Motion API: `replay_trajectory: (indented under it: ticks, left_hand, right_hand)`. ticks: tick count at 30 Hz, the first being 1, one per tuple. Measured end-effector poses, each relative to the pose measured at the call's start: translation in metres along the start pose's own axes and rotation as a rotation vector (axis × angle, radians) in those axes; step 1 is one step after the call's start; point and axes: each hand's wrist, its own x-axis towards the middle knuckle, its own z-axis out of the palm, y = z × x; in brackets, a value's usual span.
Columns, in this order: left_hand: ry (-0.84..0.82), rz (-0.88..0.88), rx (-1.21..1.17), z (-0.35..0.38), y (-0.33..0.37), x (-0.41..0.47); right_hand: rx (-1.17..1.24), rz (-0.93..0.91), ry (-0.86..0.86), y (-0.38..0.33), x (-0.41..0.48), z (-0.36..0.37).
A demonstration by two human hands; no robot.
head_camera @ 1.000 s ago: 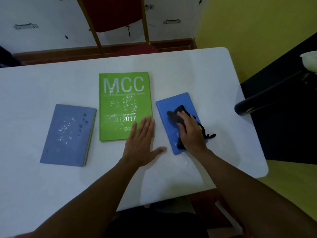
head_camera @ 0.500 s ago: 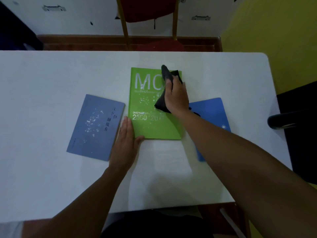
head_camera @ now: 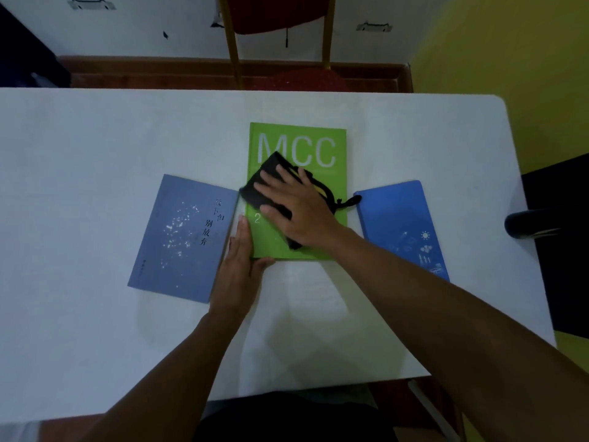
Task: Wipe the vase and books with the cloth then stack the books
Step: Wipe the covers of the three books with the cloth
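Head view: wiping the green book, mid-task.

The right hand (head_camera: pixel 299 212) lay spread flat, pressing the black cloth (head_camera: pixel 266 183) onto the green book (head_camera: pixel 298 189) at the bench (head_camera: pixel 95 330) centre; the left hand (head_camera: pixel 237 266), fingers together, braced its 7 o'clock corner. The speckled grey-blue book (head_camera: pixel 181 237) at 9 o'clock likely needed wiping next; the blue book (head_camera: pixel 401 224) sat at 3 o'clock. No vase showed.
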Motion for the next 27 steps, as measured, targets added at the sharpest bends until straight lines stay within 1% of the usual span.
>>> replay_trajectory:
  ticks: [4,6,7,8,10,13,14,16,18,19,21,23,25,27]
  left_hand:
    - [-0.001,0.012,-0.006,-0.003,0.0,0.001]
    - [-0.007,0.0,0.001,-0.004,0.002,0.001]
    - [-0.007,-0.009,-0.002,-0.005,0.004,0.001]
    - [-0.005,-0.02,-0.01,-0.005,0.006,0.001]
    - [0.003,-0.044,-0.027,-0.007,0.011,0.001]
    - [0.001,-0.057,-0.036,-0.008,0.015,0.001]
    - [0.0,-0.059,-0.039,-0.008,0.015,0.0]
    - [-0.002,-0.068,-0.045,-0.009,0.016,-0.001]
    - [0.003,-0.069,-0.039,-0.009,0.017,-0.001]
    - [0.005,-0.065,-0.032,-0.01,0.017,-0.001]
    - [0.001,-0.045,-0.02,-0.009,0.012,0.0]
    - [-0.011,-0.044,-0.01,-0.009,0.01,-0.001]
    - [-0.016,-0.054,0.003,-0.01,0.013,-0.001]
    - [-0.009,-0.055,0.011,-0.01,0.016,-0.001]
  right_hand:
    - [-0.016,-0.226,-0.003,0.015,-0.033,0.007]
    - [-0.022,-0.28,0.003,0.028,-0.044,0.001]
    - [-0.032,-0.273,0.018,0.035,-0.047,-0.005]
    - [-0.04,-0.237,0.034,0.04,-0.046,-0.011]
    - [-0.029,-0.09,0.074,0.047,-0.037,-0.024]
    - [0.113,0.206,0.147,0.04,-0.01,-0.039]
    - [0.161,0.278,0.171,0.035,-0.003,-0.043]
    - [0.224,0.322,0.21,0.021,0.0,-0.047]
    - [0.237,0.234,0.162,0.001,-0.011,-0.039]
    - [0.217,0.141,0.11,-0.007,-0.02,-0.03]
    - [0.054,-0.086,0.018,-0.014,-0.043,-0.008]
    - [-0.15,-0.264,0.003,-0.006,-0.062,0.001]
    - [-0.244,-0.338,0.017,0.01,-0.076,-0.005]
    - [-0.3,-0.333,0.015,0.026,-0.084,-0.018]
